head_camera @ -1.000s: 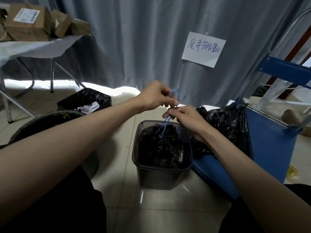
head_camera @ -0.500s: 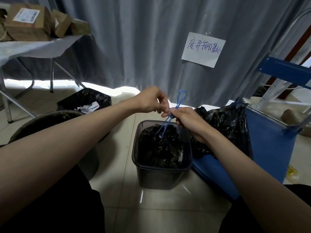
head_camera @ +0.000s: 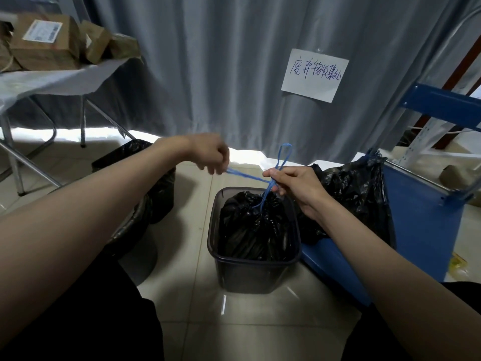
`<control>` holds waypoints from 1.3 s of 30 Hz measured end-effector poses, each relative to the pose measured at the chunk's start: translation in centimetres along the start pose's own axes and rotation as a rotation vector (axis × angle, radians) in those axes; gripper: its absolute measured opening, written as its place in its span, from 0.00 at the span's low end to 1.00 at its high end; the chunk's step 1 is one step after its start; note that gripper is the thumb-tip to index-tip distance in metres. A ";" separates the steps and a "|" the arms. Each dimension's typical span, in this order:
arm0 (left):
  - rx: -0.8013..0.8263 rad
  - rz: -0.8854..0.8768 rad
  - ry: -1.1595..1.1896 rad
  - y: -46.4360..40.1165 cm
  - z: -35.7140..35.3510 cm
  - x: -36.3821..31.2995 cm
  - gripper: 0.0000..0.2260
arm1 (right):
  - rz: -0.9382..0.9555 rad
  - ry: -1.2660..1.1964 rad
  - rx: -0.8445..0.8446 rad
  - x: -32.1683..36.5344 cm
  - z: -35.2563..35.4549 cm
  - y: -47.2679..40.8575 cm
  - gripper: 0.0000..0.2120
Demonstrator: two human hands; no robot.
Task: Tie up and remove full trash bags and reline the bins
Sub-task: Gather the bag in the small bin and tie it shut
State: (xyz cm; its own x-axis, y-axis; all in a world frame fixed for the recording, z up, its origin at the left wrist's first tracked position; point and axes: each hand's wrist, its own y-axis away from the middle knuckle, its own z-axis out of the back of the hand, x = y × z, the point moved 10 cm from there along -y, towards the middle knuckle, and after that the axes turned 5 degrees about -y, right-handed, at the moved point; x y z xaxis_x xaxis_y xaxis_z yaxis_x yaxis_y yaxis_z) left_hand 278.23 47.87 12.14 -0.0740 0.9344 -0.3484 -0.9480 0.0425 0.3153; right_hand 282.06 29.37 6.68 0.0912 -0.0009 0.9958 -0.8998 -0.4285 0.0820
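Above the dark square plastic bin (head_camera: 253,267), both hands pull the thin blue drawstring (head_camera: 248,176)
Left hand (head_camera: 210,155) and right hand (head_camera: 294,186) each pinch it; the black plastic trash bag (head_camera: 250,230) sits inside the bin

From my feed the room reads dim and bluish, the brightest thing being a blown-out strip of daylight coming in under the grey curtain (head_camera: 234,61) and spilling onto the tiled floor (head_camera: 197,308), which throws back a few small glints. The left hand (head_camera: 208,155) is smeared by motion blur (the right hand (head_camera: 294,186) looks sharper). Wide-angle distortion bends the edges, and the black bag (head_camera: 252,227) loses detail in shadow.
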 end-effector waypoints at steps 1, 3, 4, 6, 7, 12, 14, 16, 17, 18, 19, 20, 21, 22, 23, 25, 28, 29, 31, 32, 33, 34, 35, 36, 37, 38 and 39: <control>0.089 0.035 -0.059 0.0 -1.2 0.5 0.10 | 0.008 0.005 -0.005 0.0 -0.1 0.0 0.08; 0.196 0.077 -0.164 -0.1 -2.8 1.1 0.09 | 0.011 0.003 0.001 0.2 -0.4 0.1 0.08; 0.224 0.086 -0.207 -0.3 -3.3 1.3 0.09 | 0.003 -0.001 0.006 0.1 -0.5 0.1 0.08; 0.239 0.103 -0.277 -0.6 -3.7 1.6 0.07 | -0.019 -0.006 0.015 0.0 -0.7 0.2 0.07; 0.216 0.105 -0.314 -0.7 -3.5 1.7 0.06 | -0.023 0.000 0.015 0.0 -0.7 0.2 0.05; -0.067 -0.061 -0.306 -1.9 -1.6 -1.2 0.16 | 0.000 0.027 -0.020 0.0 -0.2 0.3 0.02; -0.066 -0.145 -0.133 -2.0 -2.0 -3.1 0.22 | 0.005 0.021 -0.027 0.0 -0.1 0.2 0.03; -0.042 -0.211 0.033 -2.1 -3.2 -4.9 0.19 | 0.016 0.024 -0.029 0.0 -0.2 0.1 0.03; -0.028 -0.239 0.098 -2.1 -4.1 -5.6 0.15 | 0.022 0.025 -0.034 0.0 -0.2 0.1 0.04; -0.010 -0.256 0.155 -2.2 -5.0 -6.1 0.12 | 0.029 0.028 -0.043 0.0 -0.3 0.1 0.05; 0.011 -0.261 0.214 -2.3 -5.8 -6.3 0.12 | 0.035 0.031 -0.055 0.1 -0.2 0.2 0.06; 0.026 -0.256 0.270 -2.5 -6.5 -6.4 0.11 | 0.040 0.038 -0.065 0.2 -0.1 0.3 0.08; 0.023 -0.251 0.319 -2.6 -7.0 -6.5 0.11 | 0.045 0.044 -0.073 0.2 0.0 0.4 0.09; -0.003 -0.242 0.350 -2.7 -7.0 -6.5 0.11 | 0.054 0.051 -0.078 0.3 0.1 0.4 0.09; -0.045 -0.227 0.369 -2.9 -6.8 -6.3 0.12 | 0.061 0.047 -0.082 0.4 0.2 0.5 0.09; -0.099 -0.198 0.416 -3.3 -6.5 -6.0 0.15 | 0.072 0.024 -0.087 0.7 0.3 0.6 0.08; -0.105 -0.185 0.474 -3.6 -6.9 -6.0 0.20 | 0.079 0.016 -0.097 0.8 0.5 0.4 0.07; -0.121 -0.178 0.461 -3.8 -6.9 -5.9 0.21 | 0.076 0.022 -0.102 0.6 0.5 0.3 0.07; -0.176 -0.154 0.397 -3.8 -6.5 -5.7 0.20 | 0.073 0.042 -0.116 0.3 0.6 0.2 0.04; -0.213 -0.137 0.349 -3.7 -6.2 -5.5 0.19 | 0.072 0.052 -0.125 0.3 0.7 0.1 0.03; -0.251 -0.127 0.301 -3.5 -5.9 -5.5 0.18 | 0.071 0.055 -0.136 0.1 0.8 0.0 0.03; -0.292 -0.121 0.259 -3.2 -5.5 -5.5 0.17 | 0.066 0.062 -0.151 0.0 1.0 -0.1 0.05; -0.342 -0.120 0.223 -3.0 -5.1 -5.5 0.15 | 0.053 0.066 -0.168 -0.2 1.2 -0.2 0.07; -0.397 -0.125 0.181 -2.5 -4.7 -5.7 0.15 | 0.036 0.070 -0.184 -0.5 1.3 -0.2 0.08; -0.452 -0.137 0.128 -2.1 -4.3 -6.0 0.15 | 0.018 0.070 -0.197 -0.8 1.4 -0.3 0.09; -0.501 -0.150 0.062 -1.5 -4.0 -6.4 0.15 | -0.001 0.067 -0.207 -1.2 1.5 -0.3 0.11; -0.540 -0.164 -0.005 -0.9 -3.8 -7.0 0.15 | -0.024 0.058 -0.218 -1.6 1.6 -0.4 0.14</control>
State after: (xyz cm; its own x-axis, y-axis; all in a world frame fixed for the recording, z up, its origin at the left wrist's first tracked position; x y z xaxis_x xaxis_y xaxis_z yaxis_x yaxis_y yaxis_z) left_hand 278.41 39.97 10.91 0.0877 0.9324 -0.3506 -0.9710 0.0014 -0.2391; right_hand 282.99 28.07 5.03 0.0947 0.0615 0.9936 -0.9692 -0.2223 0.1061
